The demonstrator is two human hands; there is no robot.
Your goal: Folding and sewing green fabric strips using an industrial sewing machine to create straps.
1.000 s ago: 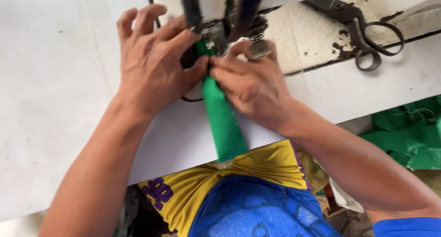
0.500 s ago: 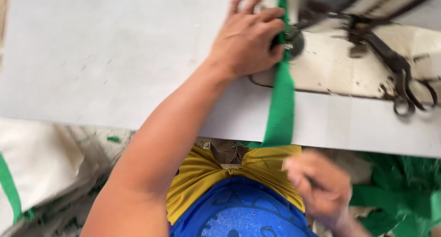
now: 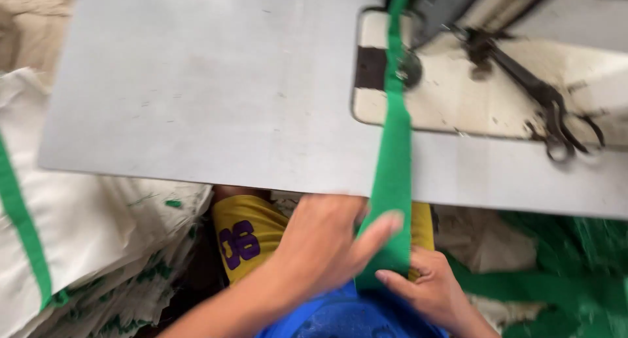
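A green fabric strip (image 3: pixel 395 148) runs from under the sewing machine's presser foot (image 3: pixel 407 66) down over the table's front edge to my lap. My left hand (image 3: pixel 324 249) is below the table edge, its fingers wrapped on the strip's lower end. My right hand (image 3: pixel 428 289) touches the same lower end from beneath, fingers curled against it. The picture is motion-blurred, so the exact grip is hard to read.
A grey sewing table (image 3: pixel 196 96) holds the machine's cream bed plate (image 3: pixel 471 102) with dark scissors (image 3: pixel 549 109) lying on it. White woven sacks with a green stripe (image 3: pixel 78 246) are stacked at my left. Green fabric (image 3: pixel 569 279) is piled at my right.
My left hand has left the presser foot and come down below the table edge to the strip's lower end, joining my right hand. The view has swung right and down.
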